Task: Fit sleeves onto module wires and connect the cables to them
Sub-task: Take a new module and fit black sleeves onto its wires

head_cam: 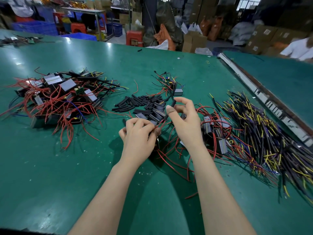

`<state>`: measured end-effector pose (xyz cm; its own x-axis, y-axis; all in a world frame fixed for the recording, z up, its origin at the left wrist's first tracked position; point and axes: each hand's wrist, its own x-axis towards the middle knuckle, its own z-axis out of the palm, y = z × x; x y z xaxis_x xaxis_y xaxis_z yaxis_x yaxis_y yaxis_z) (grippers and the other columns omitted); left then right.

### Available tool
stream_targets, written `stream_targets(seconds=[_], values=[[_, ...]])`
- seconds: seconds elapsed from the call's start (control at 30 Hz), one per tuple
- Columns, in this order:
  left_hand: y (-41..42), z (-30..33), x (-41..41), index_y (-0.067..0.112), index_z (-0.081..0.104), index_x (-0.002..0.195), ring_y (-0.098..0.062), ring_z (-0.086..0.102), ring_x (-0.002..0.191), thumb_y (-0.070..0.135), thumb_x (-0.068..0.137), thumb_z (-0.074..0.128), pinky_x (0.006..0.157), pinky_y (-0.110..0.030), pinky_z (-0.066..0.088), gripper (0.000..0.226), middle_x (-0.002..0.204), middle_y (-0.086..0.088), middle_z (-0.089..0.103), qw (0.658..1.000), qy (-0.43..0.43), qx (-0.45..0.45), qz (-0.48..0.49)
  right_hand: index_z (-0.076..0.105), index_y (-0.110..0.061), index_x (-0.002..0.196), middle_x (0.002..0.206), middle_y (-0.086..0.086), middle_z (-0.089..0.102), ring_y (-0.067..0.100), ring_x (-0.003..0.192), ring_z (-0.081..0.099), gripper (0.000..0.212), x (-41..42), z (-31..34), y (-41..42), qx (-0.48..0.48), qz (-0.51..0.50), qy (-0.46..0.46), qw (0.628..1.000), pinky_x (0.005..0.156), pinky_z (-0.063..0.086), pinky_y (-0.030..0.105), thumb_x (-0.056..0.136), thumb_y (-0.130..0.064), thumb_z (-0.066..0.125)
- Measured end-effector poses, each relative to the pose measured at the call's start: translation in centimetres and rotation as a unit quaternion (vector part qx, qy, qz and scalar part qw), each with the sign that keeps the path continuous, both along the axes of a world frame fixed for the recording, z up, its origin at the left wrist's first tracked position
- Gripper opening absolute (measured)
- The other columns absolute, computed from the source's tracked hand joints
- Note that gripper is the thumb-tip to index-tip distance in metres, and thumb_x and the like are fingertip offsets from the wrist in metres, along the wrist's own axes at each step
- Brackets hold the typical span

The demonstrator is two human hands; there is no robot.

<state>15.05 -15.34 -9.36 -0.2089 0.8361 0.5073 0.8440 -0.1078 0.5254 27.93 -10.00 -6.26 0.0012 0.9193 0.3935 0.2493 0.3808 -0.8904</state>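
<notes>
Table: a green work surface on which all parts are laid.
Finished pile: modules with red leads and sleeved cables are heaped at far left.
Sleeves: short black tubes are scattered at centre, just beyond the hands.
Left hand: fingers are curled together, and thin red wires are pinched between thumb and fingertips just above the table.
Right hand: one black sleeve is pinched between thumb and forefinger; the remaining fingers are held arched and spread above it.
Modules: small black boxes with red leads are clustered just right of the right hand.
Cables: a heap of dark cables with yellow and purple cores is spread at far right.
</notes>
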Motion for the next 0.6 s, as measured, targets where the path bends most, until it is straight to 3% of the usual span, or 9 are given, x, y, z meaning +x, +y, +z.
stream_targets(seconds=[0.13,0.2,0.3,0.37,0.47,0.6], values=[[0.1,0.5,0.0,0.031,0.066,0.086,-0.014,0.042,0.104,0.04,0.095,0.051,0.07,-0.03,0.014,0.019,0.086,0.013,0.06,0.997,-0.073,-0.038,0.009,0.044,-0.042,0.112,0.088,-0.02,0.066,0.013,0.106,0.056,0.035,-0.6,-0.6,-0.1,-0.004,0.003,-0.04,0.999,0.084,0.039,0.024,0.086,-0.035,0.067],[0.2,0.6,0.0,0.032,0.067,0.091,-0.016,0.042,0.102,0.039,0.095,0.051,0.077,-0.031,0.021,0.017,0.086,0.01,0.062,0.991,-0.124,-0.059,-0.008,0.042,-0.039,0.114,0.08,-0.021,0.067,0.005,0.104,0.057,0.041,-0.8,-0.6,-0.1,-0.01,0.0,-0.012,1.0,0.089,0.039,0.026,0.085,-0.031,0.07],[0.2,0.6,0.0,0.026,0.069,0.097,-0.022,0.048,0.102,0.034,0.092,0.058,0.088,-0.04,0.039,0.014,0.082,0.011,0.062,0.982,-0.178,-0.046,-0.033,0.036,-0.031,0.126,0.076,-0.017,0.068,-0.015,0.095,0.052,0.058,-1.2,-0.4,-0.2,-0.032,0.015,0.042,0.998,0.091,0.035,0.016,0.082,-0.026,0.074],[0.1,0.7,0.1,0.028,0.063,0.101,-0.023,0.054,0.096,0.03,0.089,0.064,0.085,-0.042,0.043,0.012,0.078,0.011,0.061,0.972,-0.23,-0.027,-0.04,0.036,-0.033,0.127,0.077,-0.014,0.07,-0.016,0.1,0.049,0.06,-1.2,-0.4,-0.1,-0.045,0.036,0.024,0.998,0.099,0.036,0.024,0.081,-0.026,0.075],[0.0,0.6,0.1,0.032,0.048,0.103,-0.021,0.056,0.086,0.026,0.085,0.068,0.073,-0.036,0.039,0.028,0.077,0.006,0.065,0.964,-0.262,-0.031,-0.04,0.046,-0.043,0.109,0.073,-0.021,0.07,-0.004,0.111,0.05,0.042,-1.0,-0.2,-0.2,-0.068,0.08,-0.07,0.992,0.107,0.032,0.044,0.081,-0.029,0.074],[0.1,0.6,0.1,0.029,0.058,0.109,-0.03,0.057,0.085,0.029,0.089,0.064,0.079,-0.041,0.044,0.022,0.081,0.005,0.063,0.974,-0.218,-0.046,-0.042,0.059,-0.046,0.084,0.075,-0.018,0.071,0.012,0.096,0.064,0.006,-1.1,-0.1,-0.4,-0.071,0.091,-0.107,0.988,0.102,0.037,0.048,0.084,-0.044,0.065]])
